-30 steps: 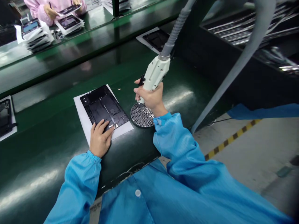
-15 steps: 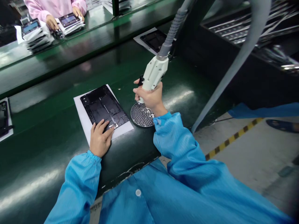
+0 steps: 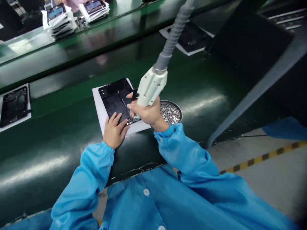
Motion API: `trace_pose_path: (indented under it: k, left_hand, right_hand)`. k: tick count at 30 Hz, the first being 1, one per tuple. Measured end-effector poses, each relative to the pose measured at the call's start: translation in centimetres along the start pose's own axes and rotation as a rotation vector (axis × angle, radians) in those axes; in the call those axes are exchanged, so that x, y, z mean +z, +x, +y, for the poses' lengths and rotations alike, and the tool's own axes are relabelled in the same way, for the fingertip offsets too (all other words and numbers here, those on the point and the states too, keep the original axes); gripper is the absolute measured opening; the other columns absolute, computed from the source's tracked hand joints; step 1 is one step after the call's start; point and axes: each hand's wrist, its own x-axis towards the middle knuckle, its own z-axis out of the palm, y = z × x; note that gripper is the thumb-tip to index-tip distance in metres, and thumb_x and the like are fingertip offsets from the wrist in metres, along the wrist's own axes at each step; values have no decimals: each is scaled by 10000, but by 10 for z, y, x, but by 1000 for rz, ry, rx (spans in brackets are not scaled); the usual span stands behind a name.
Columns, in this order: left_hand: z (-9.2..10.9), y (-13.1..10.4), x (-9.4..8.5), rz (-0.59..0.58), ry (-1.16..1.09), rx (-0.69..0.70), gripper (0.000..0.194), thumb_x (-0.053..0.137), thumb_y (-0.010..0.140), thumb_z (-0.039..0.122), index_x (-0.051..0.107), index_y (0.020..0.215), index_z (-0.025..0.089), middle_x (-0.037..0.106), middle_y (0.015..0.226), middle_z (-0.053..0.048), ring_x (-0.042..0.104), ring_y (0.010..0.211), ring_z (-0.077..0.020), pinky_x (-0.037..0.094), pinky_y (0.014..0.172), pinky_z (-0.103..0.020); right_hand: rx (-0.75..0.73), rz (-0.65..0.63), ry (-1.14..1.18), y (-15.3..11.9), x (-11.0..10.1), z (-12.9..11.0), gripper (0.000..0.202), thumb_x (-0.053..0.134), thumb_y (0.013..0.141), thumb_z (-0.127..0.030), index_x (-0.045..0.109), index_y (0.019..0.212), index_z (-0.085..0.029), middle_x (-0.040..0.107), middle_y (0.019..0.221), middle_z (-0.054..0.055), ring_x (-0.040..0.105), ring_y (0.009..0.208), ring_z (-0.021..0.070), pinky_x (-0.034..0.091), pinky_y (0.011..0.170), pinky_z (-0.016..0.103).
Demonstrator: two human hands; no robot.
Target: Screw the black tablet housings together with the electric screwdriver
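A black tablet housing (image 3: 114, 101) lies on a white sheet (image 3: 98, 99) on the green work surface. My left hand (image 3: 114, 130) rests with fingers spread on the housing's near edge. My right hand (image 3: 150, 113) is wrapped round a white electric screwdriver (image 3: 153, 83) with a grey corrugated sleeve at its top. The tool's lower end is over the near right corner of the housing, by a small patch of metallic parts; its tip is hidden. Right behind that hand stands a round perforated metal dish (image 3: 171, 111) with small shiny pieces in it.
More housings on white sheets lie at the far left (image 3: 14, 105) and back right (image 3: 192, 38). Across the raised ledge stand stacks of housings (image 3: 59, 22), with a person in pink partly visible behind. A grey strap (image 3: 254, 86) slants down at the right.
My right hand has carried the screwdriver left from over the metal dish to the housing's near right corner. My left hand stays on the housing. The view has shifted.
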Motion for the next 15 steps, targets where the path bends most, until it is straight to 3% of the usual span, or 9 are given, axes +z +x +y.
trace_pose_path:
  k: [5,15]
  left_hand:
    - [3,1,-1,-24,-22,-16,320,530,916,401,695,1129,228,559,1352,-115,418,1331,-327,323,1078,-553]
    - [7,2,-3,-59,-26,-20,320,514,925,382,680,1152,229,546,1360,-115,375,1354,-335,300,1082,-567]
  right_hand:
    - [57,-14,6,-4,15,7,192,678,695,-260,622,870,-203,566,524,-49,551,468,126,541,552,322]
    - [24,-76,-22,-8,16,16,174,671,685,-228,619,846,-185,580,569,-29,552,504,121,532,568,313]
